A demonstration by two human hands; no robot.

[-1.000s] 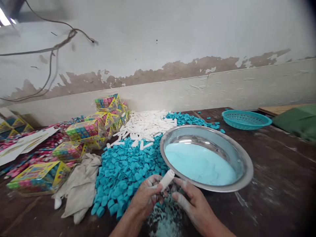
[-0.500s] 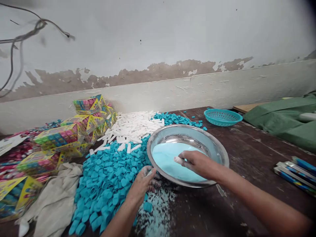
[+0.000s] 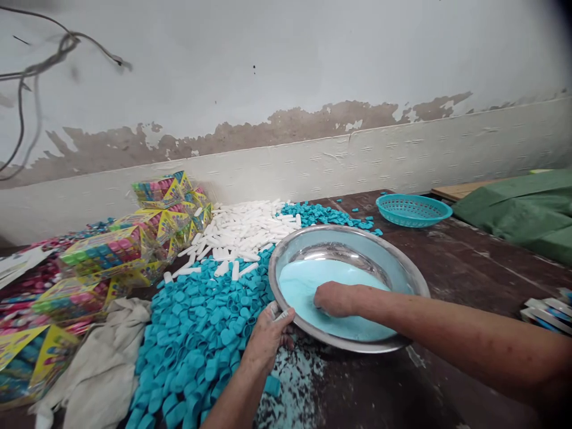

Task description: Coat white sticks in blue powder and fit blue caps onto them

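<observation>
A steel bowl (image 3: pixel 415 279) holds light blue powder (image 3: pixel 299 280). Inside it my right hand (image 3: pixel 337 299) is closed, its fingertips down in the powder, so what they hold is hidden. At the bowl's near left rim is my left hand (image 3: pixel 270 330), its thumb against the rim and its other fingers partly hidden beneath. Left of the bowl spreads a heap of teal caps (image 3: pixel 196 333), close beside my left hand. White plastic tubes (image 3: pixel 250 229) lie in a pile behind the caps. Small teal pieces (image 3: pixel 322 214) lie behind the bowl.
Clear packs of colourful items (image 3: pixel 107 247) are stacked at the left, with a beige cloth (image 3: pixel 105 363) in front. At the back right stand a teal basket (image 3: pixel 413 211) and green fabric (image 3: pixel 522 208). Long printed packets (image 3: pixel 547 314) lie at the right edge. Blue powder is spilled near the bowl.
My right hand has gone lower into the powder, and its fingertips are now hidden. My left thumb has come onto the bowl's rim. The view has shifted slightly.
</observation>
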